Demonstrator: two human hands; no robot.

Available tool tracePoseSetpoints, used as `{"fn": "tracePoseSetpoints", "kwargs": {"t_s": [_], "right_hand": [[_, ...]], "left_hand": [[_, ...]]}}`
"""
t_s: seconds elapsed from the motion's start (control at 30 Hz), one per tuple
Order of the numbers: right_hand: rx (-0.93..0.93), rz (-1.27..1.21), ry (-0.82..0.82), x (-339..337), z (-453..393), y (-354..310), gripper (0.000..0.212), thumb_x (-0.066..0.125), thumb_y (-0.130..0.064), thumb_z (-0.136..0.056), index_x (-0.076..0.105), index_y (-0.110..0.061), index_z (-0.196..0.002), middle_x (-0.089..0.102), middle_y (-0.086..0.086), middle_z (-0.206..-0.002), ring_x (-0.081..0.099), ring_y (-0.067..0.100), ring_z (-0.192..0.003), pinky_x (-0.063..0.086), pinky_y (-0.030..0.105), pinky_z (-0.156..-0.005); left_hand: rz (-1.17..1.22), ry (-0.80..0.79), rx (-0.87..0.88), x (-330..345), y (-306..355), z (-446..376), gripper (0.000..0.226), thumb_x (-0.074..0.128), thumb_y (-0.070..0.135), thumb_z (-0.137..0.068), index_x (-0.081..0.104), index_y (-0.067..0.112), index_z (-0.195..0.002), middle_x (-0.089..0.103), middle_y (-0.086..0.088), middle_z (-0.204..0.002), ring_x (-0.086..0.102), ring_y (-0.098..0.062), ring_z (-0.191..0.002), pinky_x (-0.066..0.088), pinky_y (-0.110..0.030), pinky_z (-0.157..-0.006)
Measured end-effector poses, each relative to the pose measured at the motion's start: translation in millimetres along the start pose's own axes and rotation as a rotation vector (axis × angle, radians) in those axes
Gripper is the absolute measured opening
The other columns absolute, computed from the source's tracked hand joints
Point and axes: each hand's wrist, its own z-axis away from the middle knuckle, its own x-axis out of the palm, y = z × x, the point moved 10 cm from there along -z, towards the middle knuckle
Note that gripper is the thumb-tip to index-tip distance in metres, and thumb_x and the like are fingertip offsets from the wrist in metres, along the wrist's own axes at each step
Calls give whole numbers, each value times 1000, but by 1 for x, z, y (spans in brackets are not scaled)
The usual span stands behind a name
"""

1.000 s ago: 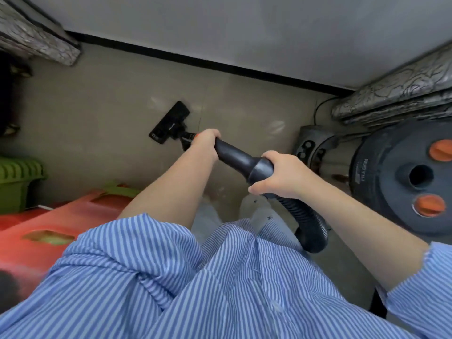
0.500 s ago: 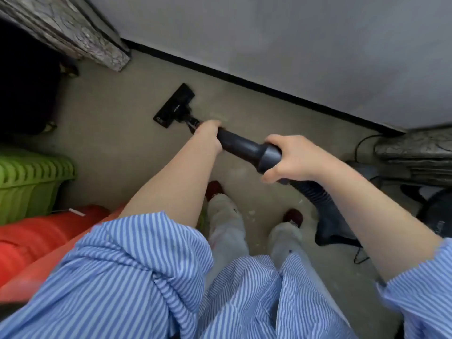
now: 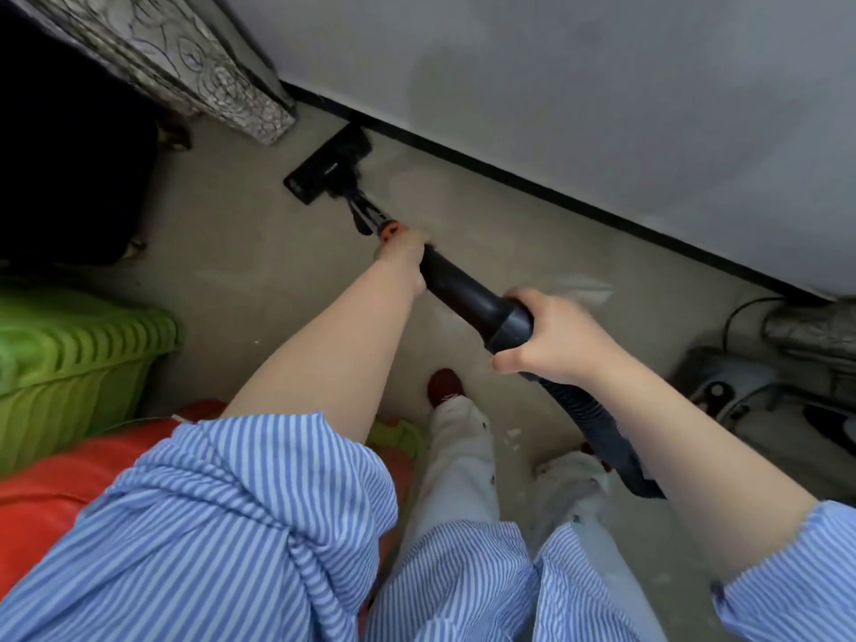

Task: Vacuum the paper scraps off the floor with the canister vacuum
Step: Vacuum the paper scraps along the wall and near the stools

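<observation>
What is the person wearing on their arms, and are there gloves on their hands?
No gloves: the left hand and right hand are bare. Loose blue-and-white striped shirt sleeves are pushed up, leaving both forearms uncovered. No watch or rings show.

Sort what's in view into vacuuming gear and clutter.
Job: floor head, wand, hose, left hand, right hand, paper scraps.
Lying about: green crate, red bin, curtain, cable.

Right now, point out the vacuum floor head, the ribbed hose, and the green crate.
vacuum floor head [image 3: 328, 165], head view, top of its flat black body
ribbed hose [image 3: 586, 410], head view, ribbed midsection
green crate [image 3: 69, 359], head view, slatted side
</observation>
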Motion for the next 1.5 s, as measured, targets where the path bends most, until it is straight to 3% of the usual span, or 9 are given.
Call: {"fn": "tracePoseSetpoints", "kwargs": {"t_s": [0.13, 0.33, 0.5, 0.67, 0.8, 1.0, 1.27, 1.37, 1.5], "right_hand": [[20, -1, 46, -20, -6, -12, 41, 74, -23, -64, 55, -23, -100, 64, 4, -87, 64, 23, -71, 55, 38, -73], [4, -66, 72, -34, -12, -29, 36, 75, -21, -67, 54, -23, -96, 60, -4, -77, 63, 12, -59, 52, 27, -58], [8, -36, 48, -32, -11, -18, 37, 75, -22, -69, 53, -21, -99, 56, -8, -74, 58, 7, -57, 44, 11, -45], [-75, 33, -22, 0, 11, 9, 49, 75, -24, -70, 52, -17, -112, 60, 3, -95, 62, 21, -79, 55, 36, -72], [-124, 119, -85, 9, 46, 39, 54, 76, -30, -68, 49, -18, -114, 61, 3, -97, 63, 23, -80, 54, 41, -78], [-93, 241, -165, -17, 128, 124, 49, 78, -30, -65, 53, -20, -105, 63, 0, -90, 61, 16, -75, 52, 33, -74], [-123, 346, -175, -15, 193, 192, 54, 77, -30, -65, 52, -24, -113, 59, -5, -94, 56, 17, -87, 48, 33, -78], [-127, 307, -152, -10, 196, 205, 62, 76, -26, -67, 49, -28, -123, 56, -6, -98, 54, 17, -90, 48, 33, -80], [-101, 368, -130, -12, 171, 214, 67, 74, -23, -69, 45, -29, -129, 58, -3, -101, 53, 19, -90, 49, 33, -77]], "left_hand": [[21, -48, 40, 2, 22, -4, 48, 55, 3, -80, 50, -5, -127, 60, -17, -99, 52, -23, -66, 49, -31, -71], [82, -104, 59, 4, 44, 8, 17, 54, 6, -85, 50, 4, -102, 51, -9, -74, 52, -19, -63, 43, -25, -48], [96, -123, 66, 9, 37, 9, 14, 56, 6, -87, 51, 5, -101, 50, -10, -75, 52, -20, -65, 50, -30, -59], [-81, -67, 15, 10, -6, 14, 24, 52, 6, -92, 40, 8, -72, 45, -10, -73, 47, -20, -62, 48, -33, -80], [-77, -43, 5, 26, -52, 36, 13, 48, 8, -94, 46, 6, -81, 45, -9, -75, 46, -19, -62, 45, -31, -68], [35, -112, -61, 97, -149, 90, 17, 52, 14, -92, 52, 5, -106, 55, -11, -83, 53, -22, -69, 46, -32, -73], [177, -155, -148, 148, -243, 141, 26, 48, 12, -93, 46, 6, -68, 57, -6, -51, 52, -18, -51, 44, -28, -54], [257, -160, -171, 157, -257, 147, 20, 49, 11, -94, 52, 4, -75, 63, -7, -79, 51, -16, -56, 47, -29, -61], [402, -153, -166, 157, -251, 145, 40, 53, 10, -94, 47, 3, -133, 57, -14, -130, 63, -22, -85, 47, -32, -78]]}}
